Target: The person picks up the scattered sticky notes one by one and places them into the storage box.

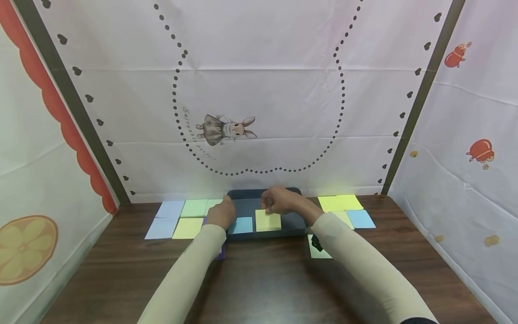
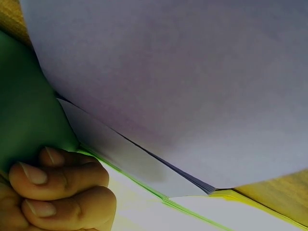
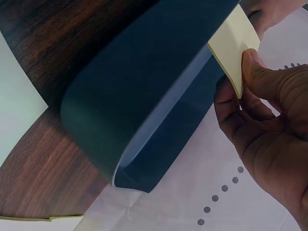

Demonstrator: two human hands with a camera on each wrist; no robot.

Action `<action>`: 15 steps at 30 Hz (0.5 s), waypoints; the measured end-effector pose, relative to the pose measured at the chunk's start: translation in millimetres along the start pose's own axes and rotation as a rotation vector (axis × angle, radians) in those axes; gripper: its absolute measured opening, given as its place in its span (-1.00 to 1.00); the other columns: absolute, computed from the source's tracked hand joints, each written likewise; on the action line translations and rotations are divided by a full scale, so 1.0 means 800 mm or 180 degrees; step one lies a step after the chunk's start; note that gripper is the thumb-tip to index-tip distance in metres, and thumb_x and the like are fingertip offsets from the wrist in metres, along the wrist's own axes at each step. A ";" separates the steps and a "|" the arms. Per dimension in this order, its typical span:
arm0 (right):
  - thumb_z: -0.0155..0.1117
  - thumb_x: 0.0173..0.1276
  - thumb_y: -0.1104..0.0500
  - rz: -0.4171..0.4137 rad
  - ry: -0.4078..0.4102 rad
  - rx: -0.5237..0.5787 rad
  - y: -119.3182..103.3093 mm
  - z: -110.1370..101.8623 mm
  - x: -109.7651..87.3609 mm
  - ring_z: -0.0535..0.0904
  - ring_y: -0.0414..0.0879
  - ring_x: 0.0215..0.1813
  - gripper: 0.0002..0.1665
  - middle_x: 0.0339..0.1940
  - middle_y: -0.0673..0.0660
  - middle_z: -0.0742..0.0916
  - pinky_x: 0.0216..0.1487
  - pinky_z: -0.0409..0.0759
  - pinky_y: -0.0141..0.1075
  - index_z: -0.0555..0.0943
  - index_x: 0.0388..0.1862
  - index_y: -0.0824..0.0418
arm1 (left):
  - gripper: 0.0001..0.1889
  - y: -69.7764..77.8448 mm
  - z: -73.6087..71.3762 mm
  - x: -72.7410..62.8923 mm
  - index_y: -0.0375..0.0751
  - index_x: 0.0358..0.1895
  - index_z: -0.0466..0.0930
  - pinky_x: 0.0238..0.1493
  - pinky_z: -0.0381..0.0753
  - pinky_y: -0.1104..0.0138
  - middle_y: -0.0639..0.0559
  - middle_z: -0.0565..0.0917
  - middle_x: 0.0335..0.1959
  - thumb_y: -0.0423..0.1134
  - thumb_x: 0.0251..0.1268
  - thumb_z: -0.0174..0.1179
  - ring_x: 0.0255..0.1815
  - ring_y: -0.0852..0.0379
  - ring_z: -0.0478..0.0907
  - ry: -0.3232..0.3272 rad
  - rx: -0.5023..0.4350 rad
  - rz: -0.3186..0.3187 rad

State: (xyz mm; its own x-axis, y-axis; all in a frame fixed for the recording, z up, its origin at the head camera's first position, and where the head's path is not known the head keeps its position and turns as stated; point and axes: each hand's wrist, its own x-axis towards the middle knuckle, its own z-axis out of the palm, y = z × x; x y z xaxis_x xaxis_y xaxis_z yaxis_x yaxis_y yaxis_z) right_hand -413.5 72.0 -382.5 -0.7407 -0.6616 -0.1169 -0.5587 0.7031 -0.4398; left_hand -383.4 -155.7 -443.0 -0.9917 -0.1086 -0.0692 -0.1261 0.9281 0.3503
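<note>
My right hand (image 1: 279, 200) pinches a yellow sticky-note pad (image 1: 268, 220) over the dark blue-grey tray (image 1: 263, 234). In the right wrist view, thumb and fingers grip the edge of this pad (image 3: 236, 41) at the tray's rim (image 3: 144, 130). A blue sticky-note pad (image 1: 242, 225) lies in the tray, left of the yellow one. My left hand (image 1: 221, 213) holds the tray's left end; its curled fingers (image 2: 72, 178) show against the tray's outer wall (image 2: 29, 106) in the left wrist view. A purple pad (image 1: 221, 253) is partly hidden under the left forearm.
Left of the tray lie pale blue pads (image 1: 162, 227), green pads (image 1: 194, 208) and a yellow pad (image 1: 188, 228). To its right are yellow pads (image 1: 336, 203) and a blue pad (image 1: 360, 219). A pale green pad (image 1: 319, 249) lies by the right forearm. Printed cloth walls (image 1: 259, 90) enclose the wooden table (image 1: 259, 283).
</note>
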 end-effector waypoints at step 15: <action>0.49 0.51 0.36 0.0217 -0.0074 0.0072 0.004 0.015 0.015 0.69 -0.07 -0.14 -0.90 -0.15 0.09 0.86 -0.01 0.70 -0.17 0.76 -0.15 0.17 | -0.54 -0.002 0.001 0.000 -0.53 0.52 0.31 -0.06 0.87 -0.10 -0.39 0.80 -0.23 -0.30 0.78 -0.03 -0.24 -0.27 0.83 0.0012 0.0002 0.0024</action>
State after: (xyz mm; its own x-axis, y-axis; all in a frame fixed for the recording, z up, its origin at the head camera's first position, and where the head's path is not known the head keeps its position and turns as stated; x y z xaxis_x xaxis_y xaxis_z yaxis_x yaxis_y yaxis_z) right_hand -419.6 63.1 -395.8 -0.7676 -0.6186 -0.1677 -0.4986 0.7408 -0.4501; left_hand -383.1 -156.9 -443.9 -0.9927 -0.1030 -0.0631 -0.1187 0.9292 0.3501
